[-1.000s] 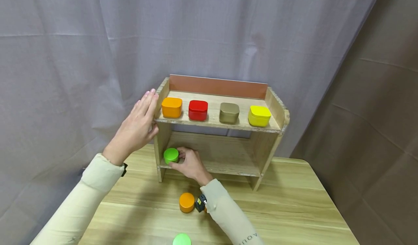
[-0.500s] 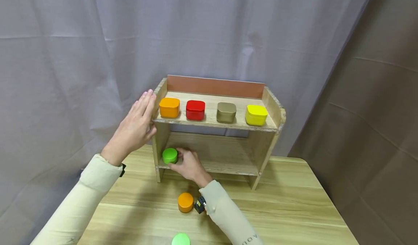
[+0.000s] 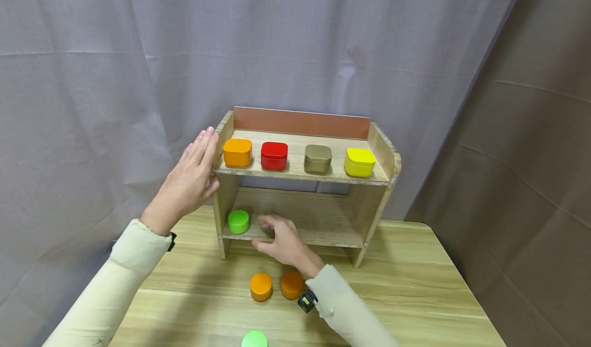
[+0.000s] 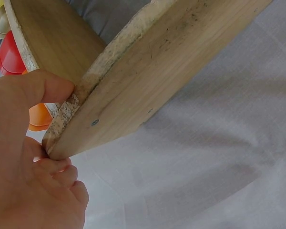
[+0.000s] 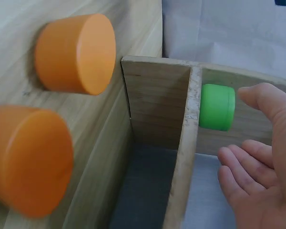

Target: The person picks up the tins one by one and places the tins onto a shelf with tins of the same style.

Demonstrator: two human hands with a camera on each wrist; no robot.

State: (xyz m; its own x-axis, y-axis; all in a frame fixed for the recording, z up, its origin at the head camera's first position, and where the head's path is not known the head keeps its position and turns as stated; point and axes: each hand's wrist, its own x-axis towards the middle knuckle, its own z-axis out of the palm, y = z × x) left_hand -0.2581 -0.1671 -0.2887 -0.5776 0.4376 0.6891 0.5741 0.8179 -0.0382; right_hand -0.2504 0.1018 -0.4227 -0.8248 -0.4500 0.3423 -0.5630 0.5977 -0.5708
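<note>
Green round tin [image 3: 238,222] is sitting on the lower shelf of the little wooden rack [image 3: 365,203], tucked into the left corner right by the side panel. The right hand [image 3: 282,237] is just beside it but not touching, fingers relaxed and loosely spread, holding nothing; the right wrist view shows the thumb tip close to the tin with a gap between them. The left hand [image 3: 189,182] is flat against the rack's left side panel, fingers straight and together on the outside, with the thumb hooked over the front edge. Up top there's a row of square tins: orange [image 3: 237,152], red [image 3: 274,156], gold [image 3: 317,158], yellow [image 3: 359,162]. On the table [image 3: 415,295] in front are two orange round tins [image 3: 260,287] side by side, and another green one [image 3: 254,339] at the near edge.
</note>
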